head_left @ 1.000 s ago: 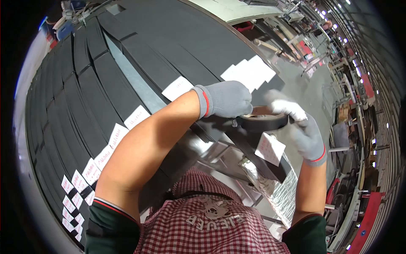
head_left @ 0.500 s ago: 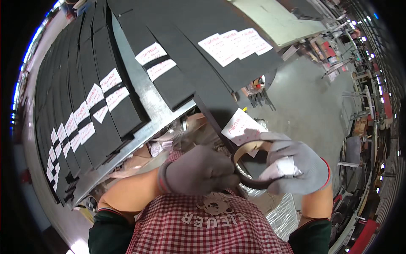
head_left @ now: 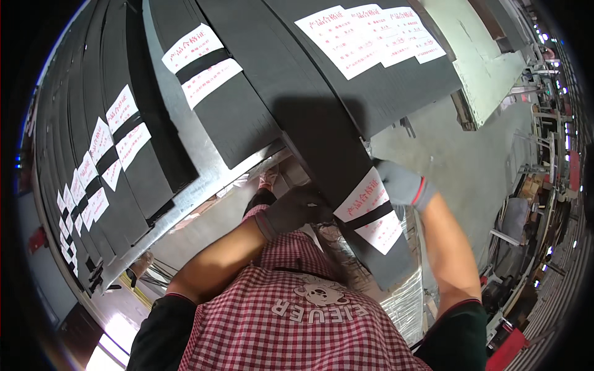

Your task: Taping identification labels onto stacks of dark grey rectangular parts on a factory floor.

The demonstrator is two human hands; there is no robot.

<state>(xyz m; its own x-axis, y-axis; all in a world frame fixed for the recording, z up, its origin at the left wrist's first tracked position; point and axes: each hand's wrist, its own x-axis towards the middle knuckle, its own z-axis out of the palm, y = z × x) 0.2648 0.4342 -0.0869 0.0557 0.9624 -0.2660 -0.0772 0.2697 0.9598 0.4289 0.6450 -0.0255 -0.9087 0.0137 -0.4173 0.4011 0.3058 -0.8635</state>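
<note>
Both hands wear grey gloves and flank one long black board [head_left: 325,151]; the left hand [head_left: 296,209] is at its left edge, fingers curled inward, their tips lost against the dark edge, so I cannot tell how far closed they are or whether they grip; the right hand [head_left: 399,181] is at its right edge, fingers tucked out of sight behind the board, its hold and opening also hidden.

The board lies between the hands, below the paper slip [head_left: 364,195] and the black tape [head_left: 369,216] that crosses the slip from side to side; the right hand meets the slip's upper right corner, while the left fingertips are just beside its left corner; neither hand is plainly nearer the board.

The board's long axis slants from upper left, among the other boards [head_left: 232,120], to lower right; its near end juts past the metal table edge [head_left: 207,162] and points toward the person's right side, just beyond the checked apron [head_left: 291,328]; the tape runs across that axis.
</note>
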